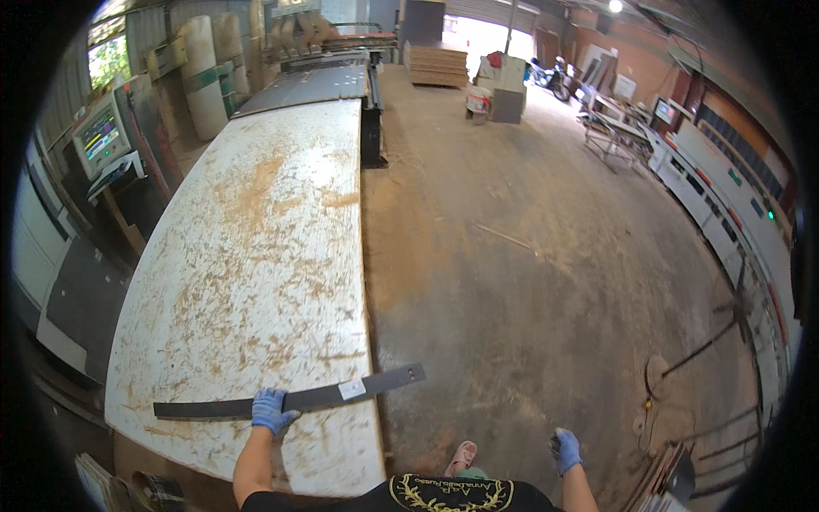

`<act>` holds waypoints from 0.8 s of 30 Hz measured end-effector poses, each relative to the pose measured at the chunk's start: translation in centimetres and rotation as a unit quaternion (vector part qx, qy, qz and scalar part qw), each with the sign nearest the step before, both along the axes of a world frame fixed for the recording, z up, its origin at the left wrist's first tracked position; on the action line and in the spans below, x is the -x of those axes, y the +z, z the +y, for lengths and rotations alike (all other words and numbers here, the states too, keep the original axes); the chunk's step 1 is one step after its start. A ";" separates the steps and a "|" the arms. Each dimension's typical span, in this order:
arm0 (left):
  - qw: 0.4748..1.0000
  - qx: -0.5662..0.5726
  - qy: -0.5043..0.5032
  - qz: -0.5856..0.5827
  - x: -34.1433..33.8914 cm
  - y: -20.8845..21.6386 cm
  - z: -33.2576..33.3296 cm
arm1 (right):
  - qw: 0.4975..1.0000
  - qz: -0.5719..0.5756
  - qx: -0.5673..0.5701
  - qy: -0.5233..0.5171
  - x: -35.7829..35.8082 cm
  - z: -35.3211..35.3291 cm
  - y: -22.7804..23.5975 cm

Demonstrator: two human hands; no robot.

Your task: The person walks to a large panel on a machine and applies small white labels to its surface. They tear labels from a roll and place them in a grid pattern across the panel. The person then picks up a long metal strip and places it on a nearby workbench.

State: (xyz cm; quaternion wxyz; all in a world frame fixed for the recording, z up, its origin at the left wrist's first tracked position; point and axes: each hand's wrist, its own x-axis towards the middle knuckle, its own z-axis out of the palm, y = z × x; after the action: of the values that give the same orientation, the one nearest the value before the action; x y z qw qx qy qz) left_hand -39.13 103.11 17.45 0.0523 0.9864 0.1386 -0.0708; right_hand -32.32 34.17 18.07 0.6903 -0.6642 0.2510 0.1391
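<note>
My left hand [271,411], in a blue work glove, is closed over a long, narrow dark grey board strip [320,398]. The strip lies across the near end of a long white table [247,282], and its right end juts out past the table's edge. A small white label [351,389] sits on the strip, right of my hand; near the strip's right tip are small holes. Out to the right, above the floor, my right hand [565,450] hangs in a blue glove with grey fingertips. Its fingers are loosely bent and apart, with nothing visible in them.
Wood shavings and sawdust litter the table. A machine bed [311,85] adjoins its far end. At left stands a control screen [101,136]; along the right runs a long white machine [725,205]. Stacked boards [435,64] and a bucket [477,104] stand far back.
</note>
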 end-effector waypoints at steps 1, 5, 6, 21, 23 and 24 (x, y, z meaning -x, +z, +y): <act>1.000 0.014 -0.004 0.024 -0.3 0.0 -0.7 | 0.991 -0.043 0.124 0.040 -2.2 -0.7 1.4; 0.997 -0.016 -0.069 -0.030 -8.8 1.6 -7.4 | 0.797 -0.203 0.489 0.292 -18.1 5.6 11.1; 0.995 -0.006 -0.086 -0.044 -11.9 2.9 -9.6 | 0.694 -0.333 0.519 0.372 -23.3 8.2 12.2; 0.915 0.069 -0.315 -0.243 -66.8 9.6 -14.3 | 0.744 -0.141 0.227 0.613 -67.7 28.3 7.5; 0.916 0.123 -0.242 -0.296 -74.9 10.8 -15.4 | 0.798 -0.118 0.217 0.550 -74.1 26.8 7.7; 0.908 0.161 -0.203 -0.329 -79.0 10.5 -15.6 | 0.825 -0.113 0.207 0.514 -77.2 26.0 8.0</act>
State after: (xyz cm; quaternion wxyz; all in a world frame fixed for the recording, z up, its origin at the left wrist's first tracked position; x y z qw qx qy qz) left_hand 39.90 87.48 27.93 0.2377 0.9387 -0.1032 0.2273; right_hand 44.88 60.17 26.11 0.3892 -0.8353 -0.1834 0.3423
